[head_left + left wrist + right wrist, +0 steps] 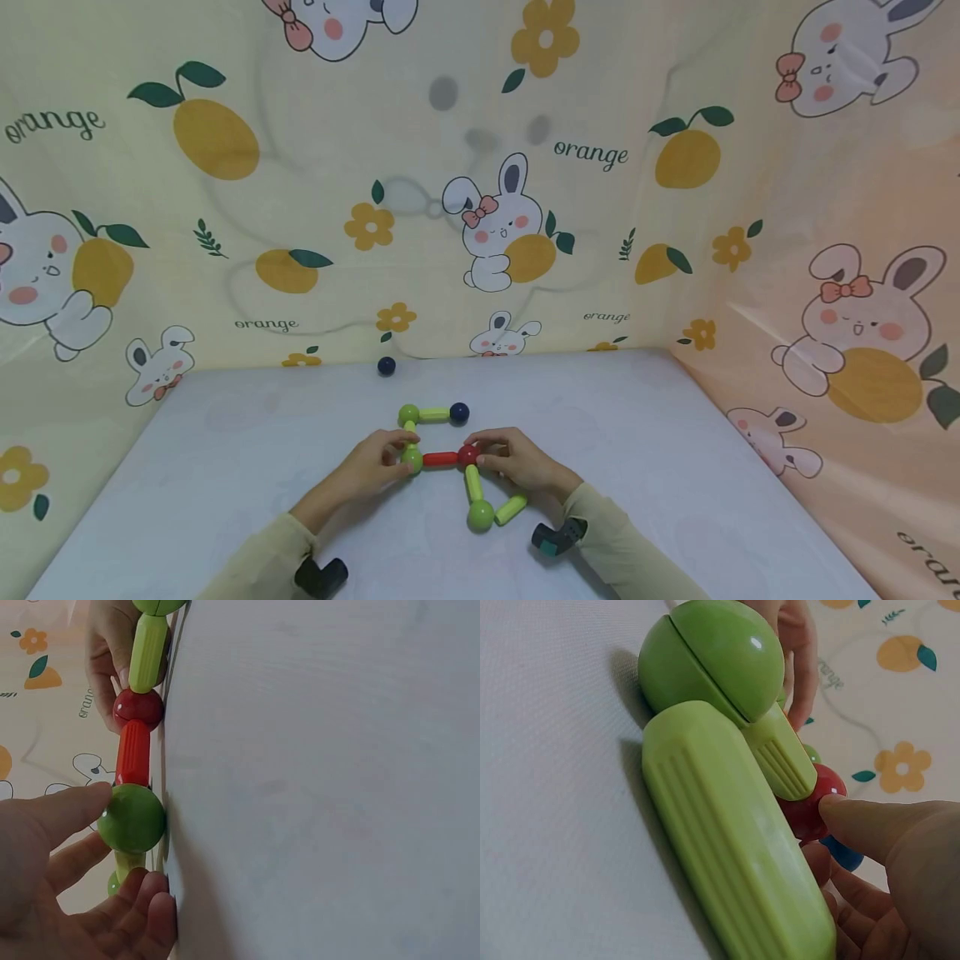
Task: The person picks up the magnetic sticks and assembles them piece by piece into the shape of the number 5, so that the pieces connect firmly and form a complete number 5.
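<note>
A chain of balls and rods lies on the white table. My left hand (375, 458) pinches a green ball (132, 818) between thumb and fingers, at the left end of a red rod (440, 459). At the rod's other end my right hand (517, 458) holds a red ball (810, 802), its thumb on the ball's side. From the red ball a light green rod (472, 484) runs toward me to another green ball (712, 660). Beyond my left hand, a further green ball (408, 414) joins a rod (433, 413) ending in a dark blue ball (459, 412).
A loose light green rod (735, 840) lies beside the nearest green ball, below my right hand. A second dark blue ball (386, 366) sits alone at the table's back edge. Patterned cloth (480, 117) with rabbits and oranges hangs behind and along the sides.
</note>
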Tool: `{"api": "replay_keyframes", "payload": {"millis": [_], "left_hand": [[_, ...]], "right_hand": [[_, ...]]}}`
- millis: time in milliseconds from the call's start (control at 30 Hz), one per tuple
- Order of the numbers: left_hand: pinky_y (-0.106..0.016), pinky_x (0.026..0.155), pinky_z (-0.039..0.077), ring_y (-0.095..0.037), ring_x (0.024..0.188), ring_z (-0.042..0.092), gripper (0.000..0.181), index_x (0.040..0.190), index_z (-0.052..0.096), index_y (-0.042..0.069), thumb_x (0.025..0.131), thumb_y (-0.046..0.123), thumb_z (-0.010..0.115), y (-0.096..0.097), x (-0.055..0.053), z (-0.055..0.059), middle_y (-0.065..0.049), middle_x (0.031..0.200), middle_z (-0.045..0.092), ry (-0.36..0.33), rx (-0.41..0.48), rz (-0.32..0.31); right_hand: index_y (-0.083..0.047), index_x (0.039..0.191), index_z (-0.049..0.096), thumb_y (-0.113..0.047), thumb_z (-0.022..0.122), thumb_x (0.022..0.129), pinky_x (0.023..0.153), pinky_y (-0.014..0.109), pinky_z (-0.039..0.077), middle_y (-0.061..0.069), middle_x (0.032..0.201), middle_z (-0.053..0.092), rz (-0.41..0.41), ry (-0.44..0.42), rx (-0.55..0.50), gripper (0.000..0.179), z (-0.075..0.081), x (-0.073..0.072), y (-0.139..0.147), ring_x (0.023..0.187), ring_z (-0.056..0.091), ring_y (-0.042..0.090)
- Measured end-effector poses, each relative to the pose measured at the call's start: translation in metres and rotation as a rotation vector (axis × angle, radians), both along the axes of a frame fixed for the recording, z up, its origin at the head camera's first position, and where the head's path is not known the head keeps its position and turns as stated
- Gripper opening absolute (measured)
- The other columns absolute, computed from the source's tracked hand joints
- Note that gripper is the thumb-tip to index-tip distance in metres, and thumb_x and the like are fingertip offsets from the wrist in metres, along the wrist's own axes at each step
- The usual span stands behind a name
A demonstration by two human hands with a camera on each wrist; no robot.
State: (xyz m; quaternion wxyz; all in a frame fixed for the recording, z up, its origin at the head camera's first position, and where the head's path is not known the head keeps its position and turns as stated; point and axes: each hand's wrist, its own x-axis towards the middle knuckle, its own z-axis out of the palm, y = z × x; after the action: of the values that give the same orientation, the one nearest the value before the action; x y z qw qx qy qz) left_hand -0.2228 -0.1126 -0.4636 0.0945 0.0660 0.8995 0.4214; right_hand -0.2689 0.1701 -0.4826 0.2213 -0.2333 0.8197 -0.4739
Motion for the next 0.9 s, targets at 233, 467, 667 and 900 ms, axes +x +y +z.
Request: {"api": "replay_keyframes", "payload": {"millis": [233, 467, 667, 900], "left_hand": [[-0.033, 0.078, 0.051, -0.016, 0.09, 0.056, 0.045, 0.128, 0.066, 0.018, 0.085, 0.013, 0.08, 0.0023, -0.002, 0.0008, -0.003, 0.112, 0.064, -0.009, -0.028, -0.002], [-0.033, 0.08, 0.051, -0.015, 0.089, 0.056, 0.049, 0.128, 0.065, 0.018, 0.083, 0.011, 0.082, 0.0012, -0.0028, 0.0002, -0.002, 0.108, 0.064, -0.023, -0.019, -0.008], [-0.032, 0.077, 0.05, -0.016, 0.087, 0.056, 0.058, 0.136, 0.059, 0.013, 0.083, 0.01, 0.081, -0.001, -0.0068, -0.0005, -0.004, 0.106, 0.063, -0.021, 0.009, -0.025], [-0.029, 0.072, 0.048, -0.015, 0.083, 0.056, 0.062, 0.137, 0.058, 0.013, 0.081, 0.011, 0.084, -0.0025, -0.0099, -0.0014, -0.004, 0.105, 0.063, -0.023, 0.004, -0.038]], "right_hand": [[-0.017, 0.133, 0.066, -0.015, 0.06, 0.101, 0.075, 0.031, 0.045, 0.008, 0.125, 0.068, -0.002, 0.004, -0.001, 0.032, -0.0004, -0.0002, 0.0007, 0.098, 0.058, 0.021], [-0.017, 0.134, 0.066, -0.015, 0.061, 0.101, 0.075, 0.028, 0.045, 0.008, 0.128, 0.068, -0.009, -0.008, -0.002, 0.034, 0.0003, 0.001, -0.0002, 0.1, 0.058, 0.02], [-0.014, 0.134, 0.065, -0.015, 0.063, 0.1, 0.069, 0.028, 0.042, 0.01, 0.129, 0.067, 0.003, -0.011, -0.003, 0.035, 0.0042, 0.0034, -0.003, 0.1, 0.056, 0.021], [-0.016, 0.135, 0.065, -0.016, 0.064, 0.099, 0.07, 0.027, 0.043, 0.009, 0.13, 0.067, 0.003, -0.01, 0.011, 0.035, 0.0036, 0.0033, -0.0027, 0.101, 0.056, 0.021]]}}
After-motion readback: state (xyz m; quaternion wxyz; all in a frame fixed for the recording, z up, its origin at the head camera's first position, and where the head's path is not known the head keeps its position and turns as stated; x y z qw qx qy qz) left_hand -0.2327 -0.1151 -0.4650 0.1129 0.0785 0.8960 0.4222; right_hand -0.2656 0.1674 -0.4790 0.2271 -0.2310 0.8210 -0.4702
